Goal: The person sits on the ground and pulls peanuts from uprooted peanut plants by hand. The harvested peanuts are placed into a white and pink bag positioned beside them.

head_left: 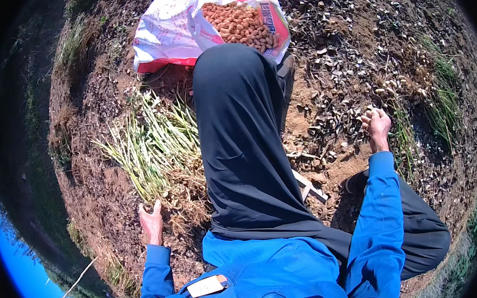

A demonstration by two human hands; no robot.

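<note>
My left hand (151, 223) is low on the left with thumb and fingers apart, nothing visible between them. Just beyond its fingertips lies a heap of pale green stems (158, 137), their tangled brown roots (187, 192) toward me. Out to the right, my right hand (376, 125) is closed, its fingers curled over the soil. Whatever it may hold is too small to make out. Past that hand, several pale pods (392, 85) are scattered on the ground. A white and red sack (166, 31) at the far side gapes, showing reddish-brown peanuts (240, 25).
My dark-trousered knee (237, 98) rises between the stems and the right side. A small wooden frame piece (309, 186) shows beside my leg. Dry leaf litter (339, 84) covers the soil, and green grass tufts (443, 106) grow at the right.
</note>
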